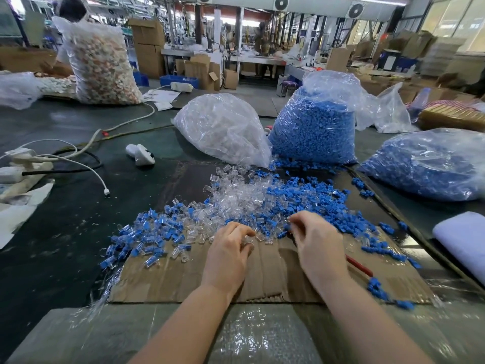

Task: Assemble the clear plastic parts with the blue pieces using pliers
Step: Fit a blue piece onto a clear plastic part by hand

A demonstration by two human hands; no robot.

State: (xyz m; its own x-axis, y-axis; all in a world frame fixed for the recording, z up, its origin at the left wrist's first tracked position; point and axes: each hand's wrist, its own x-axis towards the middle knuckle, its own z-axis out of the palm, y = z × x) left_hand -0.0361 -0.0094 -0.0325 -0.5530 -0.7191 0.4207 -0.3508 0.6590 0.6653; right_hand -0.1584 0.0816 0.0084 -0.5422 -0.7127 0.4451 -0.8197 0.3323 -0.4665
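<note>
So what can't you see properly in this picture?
- Pliers: only a red handle shows in the head view; the right hand covers the rest.
- Left hand: it pinches a clear part, but curled fingers hide how.
- Right hand's fingertips: blurred, so what they hold is unclear.
- Far benches: too small and blurry.

I see bare cardboard (265, 274) between and below my hands. Ahead, loose clear parts (236, 195) and blue pieces (309, 203) block the way, with three full bags (223, 127) walled behind; red-handled pliers (359, 266) lie right.
</note>
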